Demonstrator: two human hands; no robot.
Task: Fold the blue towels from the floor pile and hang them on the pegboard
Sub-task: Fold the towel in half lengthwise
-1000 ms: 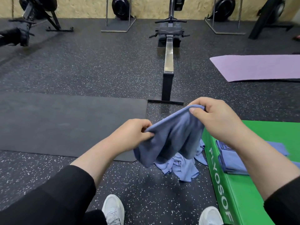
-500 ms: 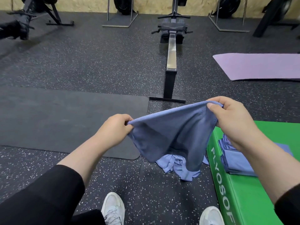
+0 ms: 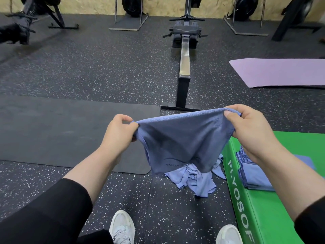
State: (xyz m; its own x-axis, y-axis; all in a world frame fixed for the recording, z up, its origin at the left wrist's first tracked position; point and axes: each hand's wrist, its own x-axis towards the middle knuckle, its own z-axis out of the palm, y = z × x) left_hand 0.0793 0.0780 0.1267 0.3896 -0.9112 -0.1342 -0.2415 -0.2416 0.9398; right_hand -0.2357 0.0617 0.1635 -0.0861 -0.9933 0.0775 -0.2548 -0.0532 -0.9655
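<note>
Head view: a blue towel (image 3: 182, 138) is held in the air above the floor, stretched between both hands; its top edge runs taut from hand to hand and the cloth below sags in a loose pouch; faint printed lettering near the lower hem is too small to read in full; the left hand (image 3: 119, 132) pinches the left corner with curled fingers and thumb; the right hand (image 3: 249, 127) grips the right corner, thumb on the near face; directly under the held towel a crumpled pile of blue towels (image 3: 193, 180) lies on the speckled floor (image 3: 88, 71), partly hidden by the hanging cloth; just beside the pile a green plyo box (image 3: 249, 208) carries a stack of folded blue towels (image 3: 255, 175), its far side covered by the right forearm; the box lettering is cut off by the lower frame edge; no pegboard is in view.
</note>
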